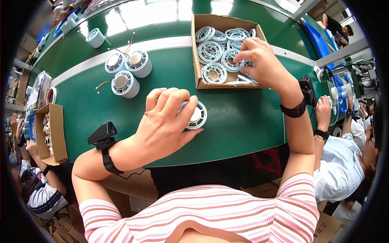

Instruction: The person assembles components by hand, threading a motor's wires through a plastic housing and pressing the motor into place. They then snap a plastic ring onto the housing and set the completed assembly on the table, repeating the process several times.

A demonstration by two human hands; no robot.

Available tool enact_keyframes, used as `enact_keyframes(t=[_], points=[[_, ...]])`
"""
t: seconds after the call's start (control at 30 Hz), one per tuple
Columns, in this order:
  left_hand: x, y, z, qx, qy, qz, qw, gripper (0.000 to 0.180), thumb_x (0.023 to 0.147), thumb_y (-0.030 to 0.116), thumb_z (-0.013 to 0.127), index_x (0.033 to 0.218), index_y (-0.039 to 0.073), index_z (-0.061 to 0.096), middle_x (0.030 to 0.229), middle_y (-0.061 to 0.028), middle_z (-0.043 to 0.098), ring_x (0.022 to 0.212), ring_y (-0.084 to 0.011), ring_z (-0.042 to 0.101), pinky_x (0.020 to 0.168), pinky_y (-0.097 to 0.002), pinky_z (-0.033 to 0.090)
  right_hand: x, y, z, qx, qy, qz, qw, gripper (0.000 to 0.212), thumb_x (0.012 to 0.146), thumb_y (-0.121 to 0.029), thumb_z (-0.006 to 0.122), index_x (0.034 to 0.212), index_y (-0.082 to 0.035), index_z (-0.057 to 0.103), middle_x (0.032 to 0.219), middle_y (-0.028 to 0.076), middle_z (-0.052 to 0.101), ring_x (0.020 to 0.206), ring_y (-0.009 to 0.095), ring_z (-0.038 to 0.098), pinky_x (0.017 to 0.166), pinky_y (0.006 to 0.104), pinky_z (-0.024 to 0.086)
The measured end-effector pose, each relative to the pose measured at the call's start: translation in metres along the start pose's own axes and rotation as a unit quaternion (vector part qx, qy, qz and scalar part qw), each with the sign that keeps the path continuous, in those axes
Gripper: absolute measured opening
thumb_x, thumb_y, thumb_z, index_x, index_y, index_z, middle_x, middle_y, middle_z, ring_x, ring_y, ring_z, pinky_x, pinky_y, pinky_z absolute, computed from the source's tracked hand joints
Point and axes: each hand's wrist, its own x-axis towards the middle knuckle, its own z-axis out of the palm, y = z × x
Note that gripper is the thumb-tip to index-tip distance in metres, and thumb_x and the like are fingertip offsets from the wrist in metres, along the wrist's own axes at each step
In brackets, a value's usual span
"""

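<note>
My left hand (166, 117) is closed round a light-blue round motor-like housing (197, 115) with a white hub and spoked top, held low over the green table. Its fingers cover the left side of that housing. At the upper right, my right hand (261, 60) reaches into an open cardboard box (227, 86). Thumb and fingertips are curled at the edge of a light-blue plastic ring (247, 63), partly hidden by the hand. Several similar spoked rings (210, 52) lie piled in the box.
Three similar housings (125, 84) with thin wires stand grouped left of the box, and another housing (95, 38) stands farther back. A small cardboard box (54, 133) and a tape roll (51, 96) sit at the left edge. Co-workers' arms (323, 113) show at both sides.
</note>
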Motion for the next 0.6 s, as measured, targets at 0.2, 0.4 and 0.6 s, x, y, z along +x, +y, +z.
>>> enact_keyframes(t=[0.2,0.4,0.6], points=[[-0.006,-0.013,0.014,-0.079,0.041,0.028,0.996,0.072,0.071,0.026,0.091,0.128,0.002,0.053,0.126,-0.0142,0.056,0.103,-0.0318,0.06,0.09,-0.0432,0.048,-0.011,-0.011,-0.009,0.014,0.082,-0.003,0.997,0.019,0.083,-0.002,0.076,0.101,-0.005,0.074,0.1,0.007,0.063,0.101,0.026,0.062,0.094,0.0371,0.047],[-0.011,-0.014,0.018,-0.187,-0.021,-0.032,0.982,0.072,0.08,0.029,0.085,0.135,0.002,0.047,0.125,-0.016,0.056,0.088,-0.0337,0.066,0.071,-0.0406,0.055,-0.07,-0.089,-0.034,0.228,0.208,0.149,0.939,0.022,0.094,0.001,0.069,0.116,0.001,0.07,0.101,0.005,0.064,0.085,0.011,0.066,0.072,0.0233,0.054],[0.0,-0.016,0.011,-0.187,-0.072,-0.015,0.98,0.078,0.082,0.028,0.084,0.142,0.003,0.042,0.124,-0.0163,0.058,0.083,-0.035,0.067,0.068,-0.041,0.056,-0.108,-0.111,0.014,0.537,0.128,0.355,0.755,0.04,0.096,0.006,0.062,0.136,0.006,0.056,0.1,0.005,0.062,0.089,0.01,0.067,0.075,0.0237,0.058]])
